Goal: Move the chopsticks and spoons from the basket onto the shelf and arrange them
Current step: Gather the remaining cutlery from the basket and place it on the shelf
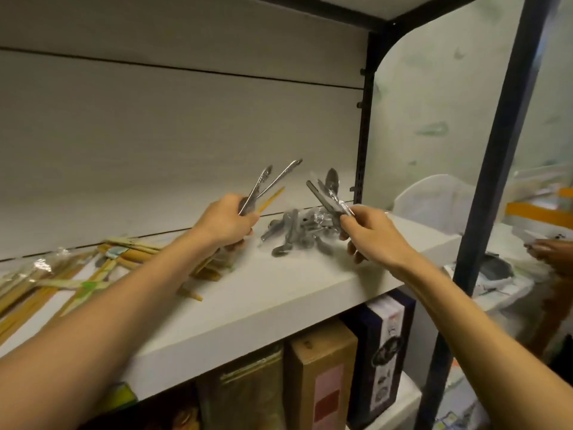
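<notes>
I am looking down through the head camera at a white shelf (pixel 279 290) that is running from the lower left of the frame toward the right centre. My left hand (pixel 224 223) is reaching in at the middle of the frame, its fingers curling around two metal spoon handles (pixel 266 187) together with a yellowish chopstick (pixel 273 198); the handles are fanning up and to the right out of the top of the fist, and their bowls are hidden inside the grip. My right hand (pixel 370 232) is sitting just right of centre, pinching a plastic-wrapped bundle of spoons (pixel 328 190) between thumb and fingertips; that bundle is sticking up and to the left from the pinch, with one spoon bowl pointing upward. Between the two hands, lying on the shelf below and between the grips, a loose pile of wrapped metal spoons (pixel 297 232) is resting; neither hand is touching it. In the lower left of the frame, packets of wooden chopsticks (pixel 93 274) are lying scattered across the shelf, partly passing under my left forearm. Under the shelf, at the bottom centre, boxes (pixel 322 380) are standing upright side by side. At the far right edge, another person's hand (pixel 550 248) is showing, blurred.
</notes>
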